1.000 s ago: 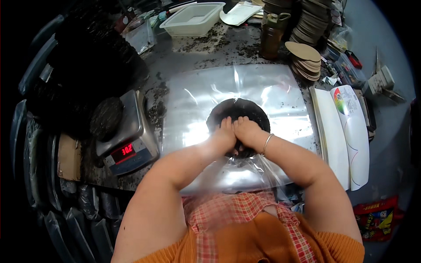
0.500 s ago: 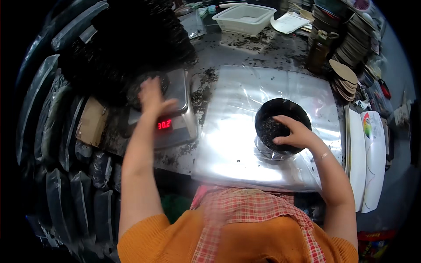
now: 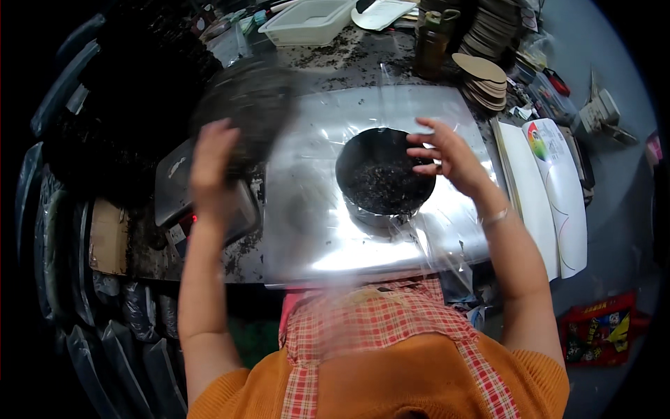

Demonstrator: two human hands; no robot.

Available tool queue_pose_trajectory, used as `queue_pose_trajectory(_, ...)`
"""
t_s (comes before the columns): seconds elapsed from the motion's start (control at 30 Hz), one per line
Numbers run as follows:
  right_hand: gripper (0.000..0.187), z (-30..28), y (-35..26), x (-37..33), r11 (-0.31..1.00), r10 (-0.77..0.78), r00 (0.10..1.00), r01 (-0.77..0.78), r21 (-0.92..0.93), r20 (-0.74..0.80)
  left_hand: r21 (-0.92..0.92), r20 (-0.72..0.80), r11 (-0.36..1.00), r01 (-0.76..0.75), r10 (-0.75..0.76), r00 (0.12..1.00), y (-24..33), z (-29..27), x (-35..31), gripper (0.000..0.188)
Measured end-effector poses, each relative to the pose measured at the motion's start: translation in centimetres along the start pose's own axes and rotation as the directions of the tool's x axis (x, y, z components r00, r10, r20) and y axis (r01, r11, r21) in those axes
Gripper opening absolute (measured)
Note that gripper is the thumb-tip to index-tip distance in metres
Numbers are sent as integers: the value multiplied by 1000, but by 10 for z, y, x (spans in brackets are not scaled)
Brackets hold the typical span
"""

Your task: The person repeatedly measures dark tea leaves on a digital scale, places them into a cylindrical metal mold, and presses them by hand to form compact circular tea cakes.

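Left grip [image 3: 213, 157], holding a dark disc [image 3: 252, 105], partly hides the scale [image 3: 172, 187].

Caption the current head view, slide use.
Left hand holds a blurred dark disc near a scale; right hand, fingers spread, is at the rim of a round black container of dark flakes.

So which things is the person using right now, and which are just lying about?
Seem in use:
- dark round slab, blurred, in the left hand
- round black container near the open right hand
- clear plastic sheets beneath it
- probably the scale

Probably just lying about:
- white tub
- bottle
- curled white paper
- red bag
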State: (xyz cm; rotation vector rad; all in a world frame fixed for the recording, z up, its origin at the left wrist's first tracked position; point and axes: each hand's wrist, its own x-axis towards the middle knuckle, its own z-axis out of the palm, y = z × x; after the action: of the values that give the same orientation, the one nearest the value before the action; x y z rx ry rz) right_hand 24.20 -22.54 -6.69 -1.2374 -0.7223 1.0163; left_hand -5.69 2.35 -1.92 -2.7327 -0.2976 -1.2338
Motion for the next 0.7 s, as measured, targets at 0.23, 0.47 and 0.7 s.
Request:
queue_pose_trajectory(0.23,70,-21,31,33,887,-188,980,140,-439,-69,-256,396,922,-289,373,839,134,107,-4,35)
queue_pose_trajectory(0.47,57,-11,46,31,401,-425,905,190,-896,2,-456,536,882,120,165,828,132,160,30,29)
queue_pose_trajectory(0.7,32,18,52,25,35,-397,918,36,-999,19,-240,705,971,-3,176,687,144,181,17,51)
